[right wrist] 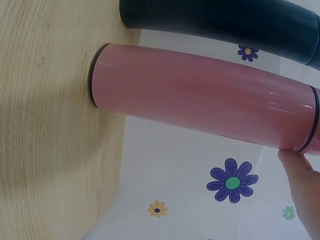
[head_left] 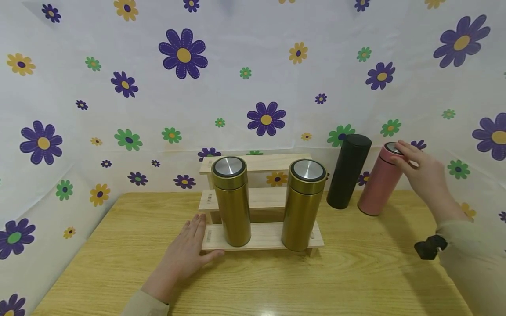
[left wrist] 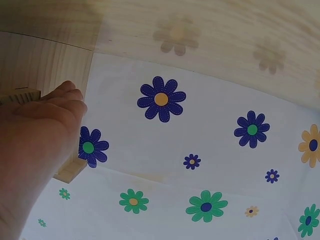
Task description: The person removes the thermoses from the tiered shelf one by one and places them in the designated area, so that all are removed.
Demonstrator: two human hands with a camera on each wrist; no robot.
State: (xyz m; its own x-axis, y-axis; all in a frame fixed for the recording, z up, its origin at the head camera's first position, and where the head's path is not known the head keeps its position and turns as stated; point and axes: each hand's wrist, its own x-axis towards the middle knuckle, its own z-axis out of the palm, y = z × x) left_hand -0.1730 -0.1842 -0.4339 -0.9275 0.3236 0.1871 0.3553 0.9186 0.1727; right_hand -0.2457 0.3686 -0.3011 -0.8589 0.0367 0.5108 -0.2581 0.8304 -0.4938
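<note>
A pink thermos [head_left: 380,182] stands at the right, and my right hand [head_left: 424,169] grips it by its silver-topped lid. In the right wrist view, fingers [right wrist: 296,167] meet the pink bottle just at the dark ring below its lid. My left hand [head_left: 186,250] rests with straight fingers against the left end of a stepped wooden rack [head_left: 262,232], its thumb along the front of the lowest step. Two gold thermoses stand upright on that step, one [head_left: 234,215] toward the left, the other [head_left: 300,219] toward the right.
A black thermos [head_left: 348,173] stands between the rack and the pink one. The wooden table [head_left: 253,281] ends at a white wall cloth [head_left: 150,109] printed with flowers. Behind the gold bottles rise the middle [head_left: 265,197] and top steps [head_left: 272,162].
</note>
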